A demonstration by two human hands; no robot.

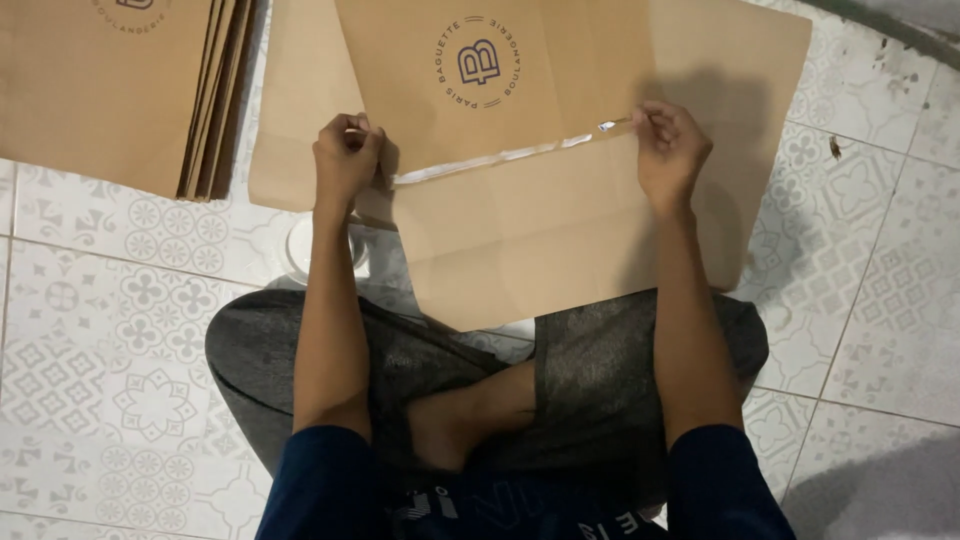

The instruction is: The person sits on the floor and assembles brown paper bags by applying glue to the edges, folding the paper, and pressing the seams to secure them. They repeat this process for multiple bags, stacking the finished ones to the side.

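The left hand (346, 158) and the right hand (670, 150) each pinch one end of a white strip (500, 158) along the fold of a brown paper sheet (540, 210), which lies on the patterned tile floor (120, 330) before the crossed legs. A stack of brown paper bags (120, 90) lies to the left.

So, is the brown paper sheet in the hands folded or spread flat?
Folded. The brown paper sheet has its upper part turned down over the lower, and the left hand and right hand pinch that white-striped edge.

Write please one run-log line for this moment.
left hand: pinches folded edge of brown paper sheet | right hand: pinches same edge | white strip: along fold | paper stack: on tiled floor
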